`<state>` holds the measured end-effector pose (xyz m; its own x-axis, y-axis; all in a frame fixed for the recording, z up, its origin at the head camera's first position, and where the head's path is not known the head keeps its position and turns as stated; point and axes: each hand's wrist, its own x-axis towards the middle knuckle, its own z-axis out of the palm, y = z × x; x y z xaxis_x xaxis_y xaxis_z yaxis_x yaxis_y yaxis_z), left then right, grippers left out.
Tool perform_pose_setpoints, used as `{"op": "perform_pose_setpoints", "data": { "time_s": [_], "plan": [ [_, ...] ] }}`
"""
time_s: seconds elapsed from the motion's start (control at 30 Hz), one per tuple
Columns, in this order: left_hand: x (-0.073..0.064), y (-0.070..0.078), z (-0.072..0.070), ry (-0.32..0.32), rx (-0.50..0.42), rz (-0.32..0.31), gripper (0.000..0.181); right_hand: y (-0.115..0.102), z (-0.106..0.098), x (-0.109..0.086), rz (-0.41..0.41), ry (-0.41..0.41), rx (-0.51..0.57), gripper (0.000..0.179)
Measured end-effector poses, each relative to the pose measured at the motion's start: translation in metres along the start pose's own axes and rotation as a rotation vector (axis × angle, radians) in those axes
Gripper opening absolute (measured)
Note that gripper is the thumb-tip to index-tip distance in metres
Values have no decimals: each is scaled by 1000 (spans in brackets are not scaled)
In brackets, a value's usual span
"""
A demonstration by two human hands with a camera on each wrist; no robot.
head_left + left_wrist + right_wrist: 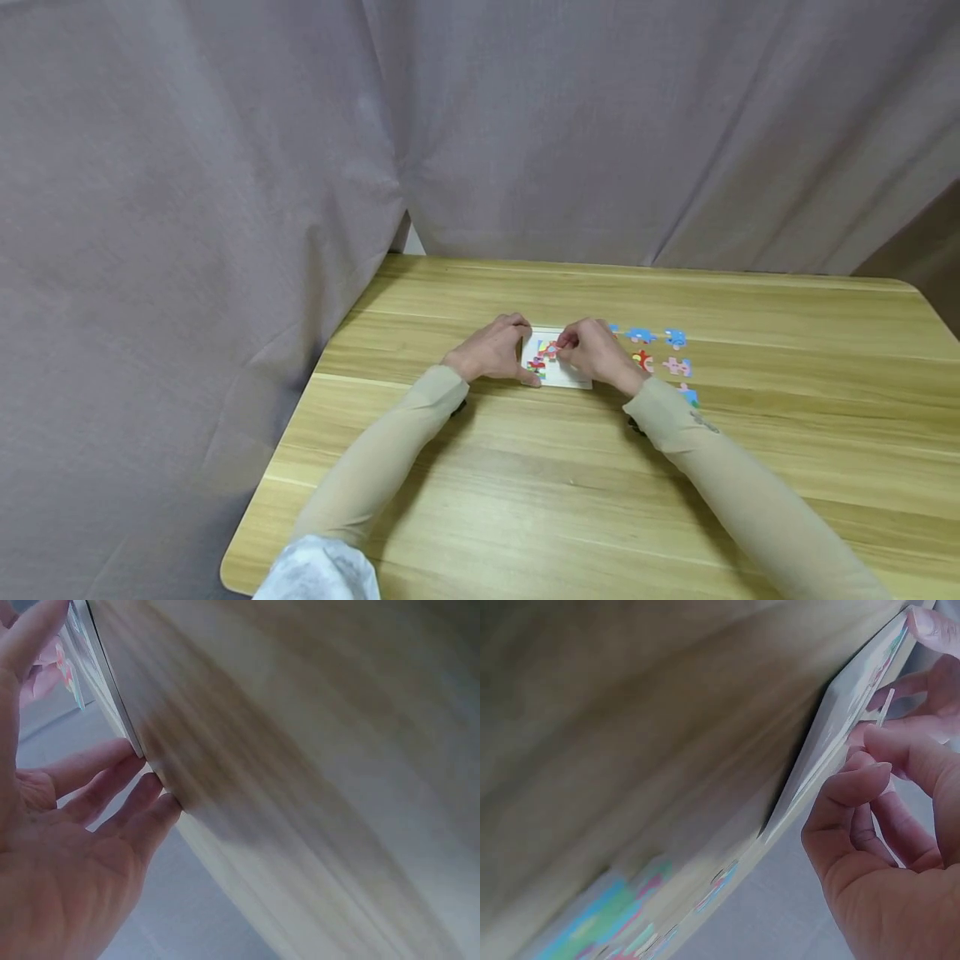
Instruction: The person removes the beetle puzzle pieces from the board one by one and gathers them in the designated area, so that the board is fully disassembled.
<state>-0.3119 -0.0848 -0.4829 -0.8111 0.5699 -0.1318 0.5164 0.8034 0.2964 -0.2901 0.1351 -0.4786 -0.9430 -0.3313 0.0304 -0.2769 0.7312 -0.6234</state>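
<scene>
A white puzzle tray (573, 376) lies on the table with one colourful piece (536, 365) in its near left part. My left hand (491, 348) spans the tray's left side, its thumb at the near edge and its fingertips at the far corner, and grips it there. Between thumb and fingertips my right hand (597, 353) pinches a red, yellow and blue puzzle piece (550, 349). In the right wrist view this piece (886, 707) is tilted, edge-on and raised over the tray. Whether it touches the tray anywhere I cannot tell.
Right of the tray, several loose puzzle pieces (676, 337) lie spread on the wooden table (525, 483), some partly behind my right hand and forearm. Grey curtains (525, 125) hang along the table's far and left sides.
</scene>
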Motion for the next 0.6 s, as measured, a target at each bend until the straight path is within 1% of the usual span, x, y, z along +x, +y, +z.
{"op": "perform_pose_setpoints", "data": {
  "time_s": [0.17, 0.37, 0.6],
  "plan": [
    [0, -1, -1, -2, 8, -2, 96, 5, -4, -3, 9, 8, 21, 9],
    [-1, -1, -2, 0, 0, 1, 96, 13, -9, -11, 11, 18, 21, 9],
    [0, -1, 0, 9, 5, 12, 94, 21, -19, -23, 48, 21, 16, 8]
  ]
}}
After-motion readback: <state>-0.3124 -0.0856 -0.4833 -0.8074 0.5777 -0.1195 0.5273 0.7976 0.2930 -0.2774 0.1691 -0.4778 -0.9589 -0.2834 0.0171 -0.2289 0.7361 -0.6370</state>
